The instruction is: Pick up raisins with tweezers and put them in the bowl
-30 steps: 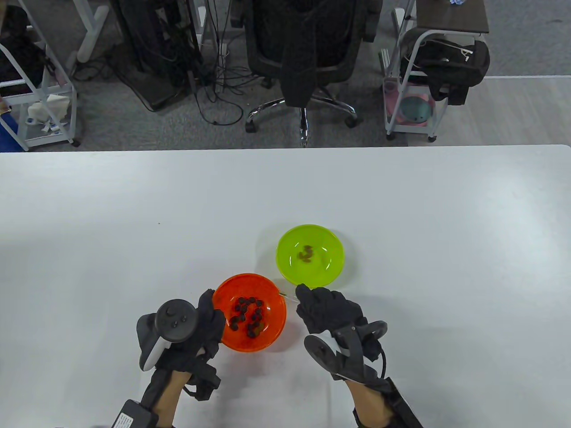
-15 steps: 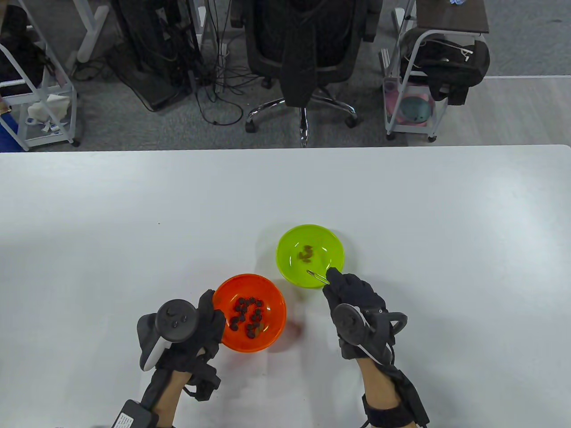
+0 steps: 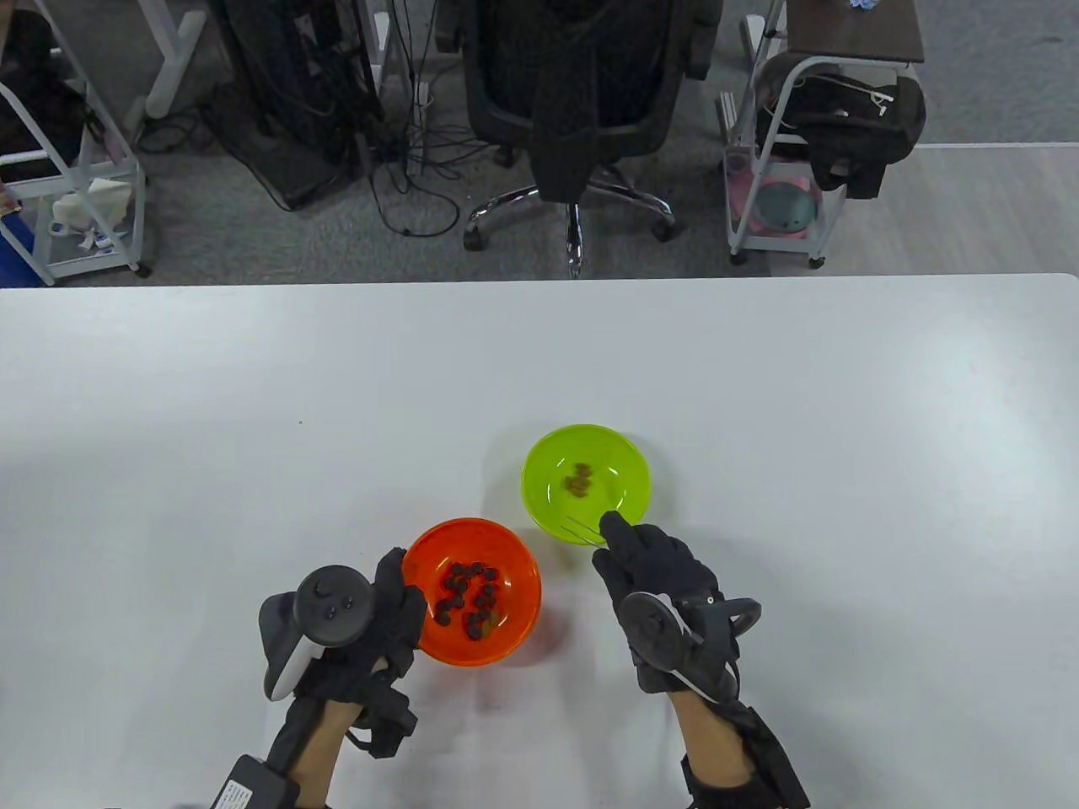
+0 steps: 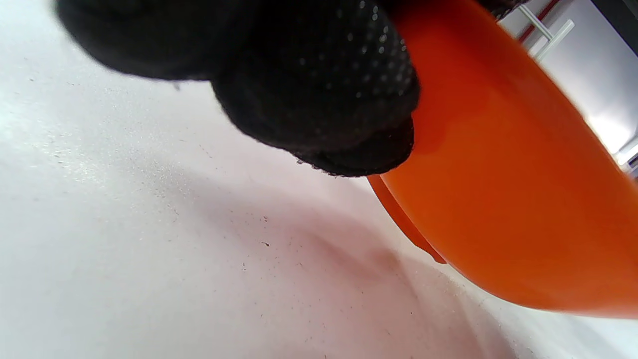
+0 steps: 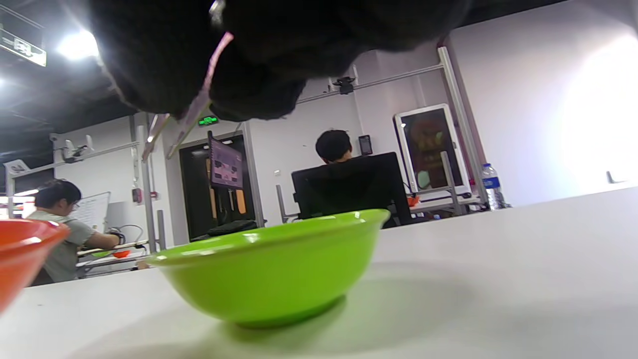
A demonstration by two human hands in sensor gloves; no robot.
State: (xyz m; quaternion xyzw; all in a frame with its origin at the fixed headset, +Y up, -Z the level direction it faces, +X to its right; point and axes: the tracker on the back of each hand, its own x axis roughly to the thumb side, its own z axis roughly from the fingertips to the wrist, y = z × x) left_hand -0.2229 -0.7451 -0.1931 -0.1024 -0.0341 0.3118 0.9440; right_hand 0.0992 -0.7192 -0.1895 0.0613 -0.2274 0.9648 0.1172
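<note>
An orange bowl (image 3: 514, 624) holds several dark raisins (image 3: 469, 594). My left hand (image 3: 394, 586) grips its left rim; in the left wrist view its fingers (image 4: 319, 89) press the bowl's outer wall (image 4: 498, 199). A green bowl (image 3: 628, 506) behind and to the right holds a small clump of raisins (image 3: 578, 482). My right hand (image 3: 614, 539) holds thin tweezers (image 3: 582, 527) over the green bowl's near rim. In the right wrist view the tweezers (image 5: 197, 107) point down-left above the green bowl (image 5: 269, 269), tips apart with nothing between them.
The white table (image 3: 759, 379) stretches wide around the bowls. Its far edge runs across the middle of the table view, with an office chair (image 3: 582, 109) and carts behind it. The orange bowl's rim (image 5: 20, 239) shows at the left of the right wrist view.
My right hand carried the tweezers from the orange bowl's right rim to the green bowl, then drew back slightly to its near rim. The tips now stand apart. The left hand stayed still.
</note>
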